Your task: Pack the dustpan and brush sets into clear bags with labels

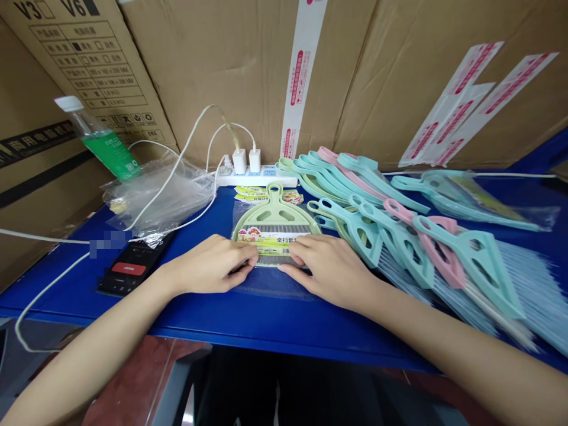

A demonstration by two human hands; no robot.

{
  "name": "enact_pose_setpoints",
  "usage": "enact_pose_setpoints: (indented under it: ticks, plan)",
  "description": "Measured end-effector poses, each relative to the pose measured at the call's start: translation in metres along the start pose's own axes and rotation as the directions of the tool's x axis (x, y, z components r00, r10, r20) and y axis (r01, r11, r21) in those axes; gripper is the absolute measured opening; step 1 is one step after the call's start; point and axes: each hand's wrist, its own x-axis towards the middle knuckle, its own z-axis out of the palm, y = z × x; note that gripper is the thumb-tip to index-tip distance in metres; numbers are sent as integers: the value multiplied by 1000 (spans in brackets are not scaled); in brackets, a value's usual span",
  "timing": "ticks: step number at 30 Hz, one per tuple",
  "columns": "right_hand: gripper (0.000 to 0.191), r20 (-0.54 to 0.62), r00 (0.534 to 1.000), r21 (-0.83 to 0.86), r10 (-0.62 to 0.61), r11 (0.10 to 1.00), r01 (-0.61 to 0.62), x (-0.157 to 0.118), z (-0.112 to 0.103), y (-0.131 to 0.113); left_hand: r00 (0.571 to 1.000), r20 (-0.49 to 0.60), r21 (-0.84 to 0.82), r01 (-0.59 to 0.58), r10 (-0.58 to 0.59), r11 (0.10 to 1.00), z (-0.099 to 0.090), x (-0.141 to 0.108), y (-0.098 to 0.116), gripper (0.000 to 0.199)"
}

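In the middle of the blue table lies a pale green dustpan [276, 208] with its handle pointing away from me. A grey-bristled brush lies in it, under a printed label card [270, 238] with mushrooms on it. Clear plastic film [273, 284] shows around and below the set. My left hand [217, 263] is closed at the card's left end, thumb and fingers bent together. My right hand [331, 266] is closed over the dustpan's right side, fingers on the card's right end. The fingertips are partly hidden, so the exact grip is hard to see.
Several dustpans [337, 171] and brushes [474, 254] in blue, green and pink are piled at the right, beside a bagged set [470, 195]. Behind stand a power strip [226, 178] and loose labels [252, 194]. Plastic bags [168, 192], a bottle [109, 148] and a phone [133, 266] are left.
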Motion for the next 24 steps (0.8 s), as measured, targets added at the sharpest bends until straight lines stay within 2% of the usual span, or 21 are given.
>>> enact_pose_setpoints:
  ticks: [11, 14, 20, 24]
  plan:
    - [29, 35, 999, 6, 4, 1000, -4, 2, -1, -1, 1000, 1, -5, -8, 8, 1000, 0, 1, -1, 14]
    - [26, 64, 998, 66, -12, 998, 8, 0, -5, 3, 1000, 2, -4, -7, 7, 1000, 0, 1, -1, 15]
    - [20, 172, 980, 326, -103, 944, 42, -7, -21, 17, 999, 32, -17, 7, -7, 1000, -2, -1, 0, 18]
    - [15, 177, 979, 302, -103, 952, 45, -9, -23, 18, 998, 61, -5, 7, -7, 1000, -3, -1, -2, 34]
